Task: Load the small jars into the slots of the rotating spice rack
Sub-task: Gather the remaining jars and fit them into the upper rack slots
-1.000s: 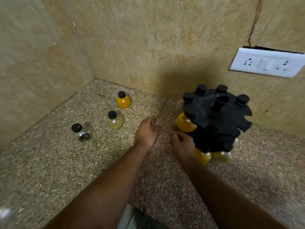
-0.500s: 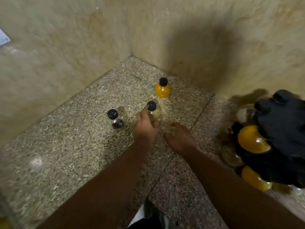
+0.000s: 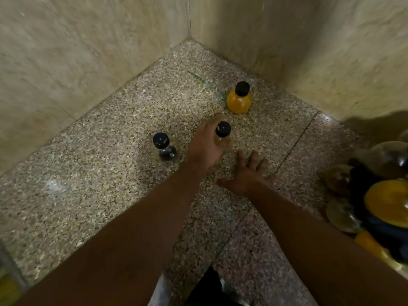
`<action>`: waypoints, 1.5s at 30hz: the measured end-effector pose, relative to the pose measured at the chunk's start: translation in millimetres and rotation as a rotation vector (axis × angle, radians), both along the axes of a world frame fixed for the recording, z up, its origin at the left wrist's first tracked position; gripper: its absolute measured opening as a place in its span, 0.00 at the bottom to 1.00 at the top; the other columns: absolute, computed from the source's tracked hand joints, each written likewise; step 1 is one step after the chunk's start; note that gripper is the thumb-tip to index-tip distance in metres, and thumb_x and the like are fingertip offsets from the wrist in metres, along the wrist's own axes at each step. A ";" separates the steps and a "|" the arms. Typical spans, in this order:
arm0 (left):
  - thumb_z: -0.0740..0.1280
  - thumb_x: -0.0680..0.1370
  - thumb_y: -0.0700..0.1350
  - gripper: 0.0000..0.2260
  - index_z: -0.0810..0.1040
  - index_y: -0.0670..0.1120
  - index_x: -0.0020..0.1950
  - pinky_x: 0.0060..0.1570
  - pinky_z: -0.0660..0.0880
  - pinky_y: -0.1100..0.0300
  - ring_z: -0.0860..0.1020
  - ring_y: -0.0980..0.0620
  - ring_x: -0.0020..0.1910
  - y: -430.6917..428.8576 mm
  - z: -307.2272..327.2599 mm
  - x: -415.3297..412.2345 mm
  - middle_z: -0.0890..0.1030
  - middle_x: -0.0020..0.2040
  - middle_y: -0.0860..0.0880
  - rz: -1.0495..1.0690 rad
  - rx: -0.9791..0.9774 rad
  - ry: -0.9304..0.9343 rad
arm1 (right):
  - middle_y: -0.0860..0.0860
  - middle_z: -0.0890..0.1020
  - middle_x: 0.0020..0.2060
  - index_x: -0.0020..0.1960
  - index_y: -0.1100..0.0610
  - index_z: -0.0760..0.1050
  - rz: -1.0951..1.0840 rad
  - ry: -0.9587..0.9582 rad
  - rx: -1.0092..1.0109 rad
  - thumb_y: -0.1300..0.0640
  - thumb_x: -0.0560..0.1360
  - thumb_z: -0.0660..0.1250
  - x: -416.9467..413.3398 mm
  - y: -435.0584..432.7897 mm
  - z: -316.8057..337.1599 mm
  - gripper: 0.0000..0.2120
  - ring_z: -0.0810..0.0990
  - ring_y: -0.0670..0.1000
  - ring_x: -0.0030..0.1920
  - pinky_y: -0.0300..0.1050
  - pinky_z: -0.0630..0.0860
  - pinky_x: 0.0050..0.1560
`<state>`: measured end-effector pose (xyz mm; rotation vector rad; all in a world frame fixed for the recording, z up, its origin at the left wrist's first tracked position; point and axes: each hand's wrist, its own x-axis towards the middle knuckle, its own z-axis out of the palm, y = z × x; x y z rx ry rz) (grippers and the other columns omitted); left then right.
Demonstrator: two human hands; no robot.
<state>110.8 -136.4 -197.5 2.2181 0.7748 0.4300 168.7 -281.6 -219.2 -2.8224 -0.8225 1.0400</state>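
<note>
Three small black-capped jars stand on the speckled counter. My left hand [image 3: 206, 146] is wrapped around the pale yellow jar [image 3: 223, 135] in the middle. A jar with dark contents [image 3: 164, 147] stands just left of that hand, untouched. An orange jar [image 3: 239, 99] stands farther back near the corner. My right hand [image 3: 248, 173] lies flat on the counter with fingers spread, holding nothing. The black rotating spice rack [image 3: 375, 195], with orange and pale jars in its slots, is cut off at the right edge.
Beige tiled walls [image 3: 88, 62] meet in a corner behind the jars and close off the left and back sides. A seam in the counter [image 3: 295, 140] runs diagonally between my right hand and the rack.
My view swung left, pushing the rack to the right edge. My left hand went from the rack area to the pale yellow jar and closed around it; my right hand spread flat on the counter.
</note>
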 end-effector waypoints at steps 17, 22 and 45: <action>0.75 0.74 0.53 0.23 0.78 0.48 0.67 0.57 0.76 0.56 0.78 0.47 0.62 -79.3 49.0 -6.4 0.80 0.64 0.48 0.014 0.076 -0.074 | 0.59 0.70 0.72 0.78 0.53 0.61 -0.250 -0.191 0.471 0.47 0.75 0.70 -24.5 -68.1 36.8 0.36 0.73 0.62 0.68 0.54 0.73 0.63; 0.74 0.73 0.57 0.29 0.73 0.51 0.72 0.61 0.76 0.53 0.76 0.49 0.65 -131.8 66.3 -9.2 0.78 0.68 0.50 -0.036 0.059 -0.042 | 0.54 0.84 0.56 0.62 0.52 0.79 -0.497 -0.284 0.609 0.51 0.76 0.68 -35.8 -124.1 58.7 0.15 0.81 0.58 0.56 0.48 0.76 0.51; 0.77 0.72 0.56 0.25 0.79 0.48 0.65 0.57 0.74 0.60 0.76 0.53 0.58 -336.0 133.8 20.3 0.75 0.59 0.51 -0.534 0.038 -0.178 | 0.53 0.78 0.34 0.50 0.58 0.79 -1.344 0.018 1.486 0.51 0.80 0.67 -4.2 -335.6 144.7 0.10 0.73 0.48 0.27 0.41 0.71 0.28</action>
